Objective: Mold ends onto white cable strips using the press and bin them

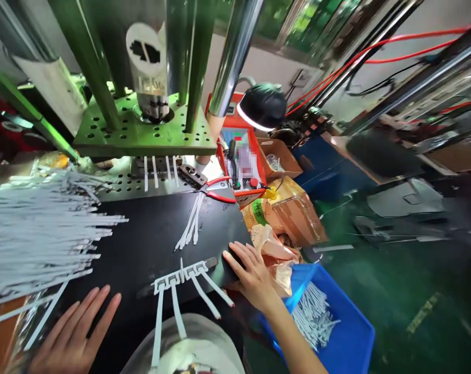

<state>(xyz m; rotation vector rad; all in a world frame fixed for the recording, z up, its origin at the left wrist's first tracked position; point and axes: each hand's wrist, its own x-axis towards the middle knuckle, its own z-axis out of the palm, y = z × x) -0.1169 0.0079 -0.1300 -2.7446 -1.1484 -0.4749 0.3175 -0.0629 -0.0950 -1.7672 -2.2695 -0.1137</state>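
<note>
On the black work surface, a metal strip (183,274) carries several white straps that hang toward the body. My left hand (77,330) lies with spread fingers at the lower left, below a large pile of white straps (36,223), and holds nothing. To the right of the strip my right hand (249,270) rests on the surface's edge, fingers apart and nothing in them. A small bundle of white straps (190,226) lies above the strip. Red-handled pliers (219,196) lie behind the bundle, near the press.
A green press plate (145,124) stands above a perforated base, with white straps sticking out beneath. A black lamp (262,106) and a red control box (245,161) are behind. Cardboard boxes (299,213) and a blue bin (352,332) of white parts stand at the right.
</note>
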